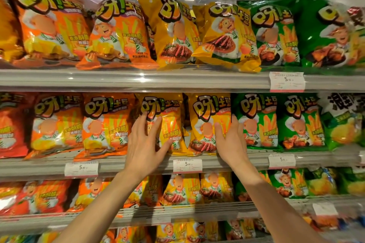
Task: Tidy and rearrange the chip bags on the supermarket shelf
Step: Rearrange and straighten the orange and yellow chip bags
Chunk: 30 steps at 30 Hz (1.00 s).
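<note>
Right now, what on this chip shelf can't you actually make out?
- Head view: small print on the white price tag, too small.
- Lower front of the yellow chip bag, covered by the left hand.
- Red chip bag, cut off by the left edge.
- Bottom-right shelf, blurred.

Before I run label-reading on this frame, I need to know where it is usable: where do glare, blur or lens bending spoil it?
Head view: glare streaks the glossy top-row yellow bags; the shelf rails bow from wide-angle distortion; the right-edge bags and the bottom shelf smear into blur; both the left hand and right hand and the yellow bags they touch stay sharp.
</note>
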Each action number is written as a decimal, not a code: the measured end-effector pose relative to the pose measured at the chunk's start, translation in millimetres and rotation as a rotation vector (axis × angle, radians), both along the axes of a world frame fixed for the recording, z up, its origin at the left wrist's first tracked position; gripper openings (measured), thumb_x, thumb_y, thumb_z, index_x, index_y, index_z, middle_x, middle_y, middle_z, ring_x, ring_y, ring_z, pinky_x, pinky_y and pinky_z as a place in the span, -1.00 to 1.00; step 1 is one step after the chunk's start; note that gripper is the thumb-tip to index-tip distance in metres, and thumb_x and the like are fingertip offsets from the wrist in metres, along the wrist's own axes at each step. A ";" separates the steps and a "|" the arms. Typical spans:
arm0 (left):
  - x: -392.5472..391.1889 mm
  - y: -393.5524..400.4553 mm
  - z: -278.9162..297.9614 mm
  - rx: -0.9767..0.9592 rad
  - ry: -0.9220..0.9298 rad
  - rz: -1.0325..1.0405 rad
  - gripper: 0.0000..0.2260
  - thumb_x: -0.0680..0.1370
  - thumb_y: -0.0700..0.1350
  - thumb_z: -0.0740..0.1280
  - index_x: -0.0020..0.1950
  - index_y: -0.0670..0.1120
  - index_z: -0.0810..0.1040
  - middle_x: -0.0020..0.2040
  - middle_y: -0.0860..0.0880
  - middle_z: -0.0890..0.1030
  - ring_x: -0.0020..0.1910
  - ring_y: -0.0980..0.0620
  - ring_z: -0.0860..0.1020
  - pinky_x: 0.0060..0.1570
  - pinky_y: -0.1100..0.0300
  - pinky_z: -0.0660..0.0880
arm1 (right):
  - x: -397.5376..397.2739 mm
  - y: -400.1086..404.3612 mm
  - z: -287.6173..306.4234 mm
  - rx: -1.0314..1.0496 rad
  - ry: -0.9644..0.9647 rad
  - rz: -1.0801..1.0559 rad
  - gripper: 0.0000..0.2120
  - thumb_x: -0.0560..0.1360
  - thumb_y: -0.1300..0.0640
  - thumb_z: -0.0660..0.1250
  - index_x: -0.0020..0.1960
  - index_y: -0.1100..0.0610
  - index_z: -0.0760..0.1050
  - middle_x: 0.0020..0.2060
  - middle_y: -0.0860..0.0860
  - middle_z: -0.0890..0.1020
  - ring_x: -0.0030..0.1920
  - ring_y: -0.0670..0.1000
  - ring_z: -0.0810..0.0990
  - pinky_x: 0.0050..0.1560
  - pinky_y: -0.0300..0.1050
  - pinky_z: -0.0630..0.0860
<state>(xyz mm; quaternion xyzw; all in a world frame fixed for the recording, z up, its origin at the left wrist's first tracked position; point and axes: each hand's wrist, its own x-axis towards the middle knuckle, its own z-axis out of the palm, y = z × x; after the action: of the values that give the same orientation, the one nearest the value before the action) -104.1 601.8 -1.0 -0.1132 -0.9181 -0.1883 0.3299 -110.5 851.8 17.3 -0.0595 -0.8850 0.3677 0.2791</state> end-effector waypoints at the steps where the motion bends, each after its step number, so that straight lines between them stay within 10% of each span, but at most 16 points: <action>1: 0.2 -0.6 0.6 0.004 0.013 0.001 -0.34 0.55 0.34 0.16 0.57 0.06 0.23 0.59 -0.19 0.12 0.56 -0.21 0.12 0.44 -0.22 0.24 | 2.9 0.6 1.1 0.070 0.025 -0.021 -0.30 0.63 -0.20 0.10 0.61 0.19 0.06 0.52 0.22 0.26 0.52 0.22 0.24 0.47 0.13 0.27; 9: -20.1 6.0 13.6 -0.108 0.078 0.071 -0.42 0.62 0.27 0.09 0.56 0.01 0.24 0.57 -0.20 0.18 0.57 -0.20 0.09 0.50 -0.20 0.12 | -7.9 -31.8 14.7 0.750 0.202 -0.031 -0.34 0.62 -0.26 0.07 0.56 0.14 0.24 0.51 0.22 0.32 0.56 0.25 0.17 0.56 0.26 0.01; 30: -28.7 4.9 1.9 -0.116 0.107 0.090 -0.42 0.63 0.26 0.06 0.59 0.01 0.22 0.62 -0.16 0.07 0.61 -0.13 -0.02 0.52 -0.18 0.07 | -27.4 -37.7 1.5 0.707 0.174 -0.034 -0.35 0.63 -0.27 0.02 0.59 0.09 0.18 0.59 0.17 0.19 0.62 0.18 0.05 0.55 0.29 -0.01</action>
<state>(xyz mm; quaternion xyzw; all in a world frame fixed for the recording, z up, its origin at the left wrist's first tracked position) -132.9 606.7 0.9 -0.1004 -0.9126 -0.1136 0.3796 -137.9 814.2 18.8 0.0574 -0.9294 0.0380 0.3626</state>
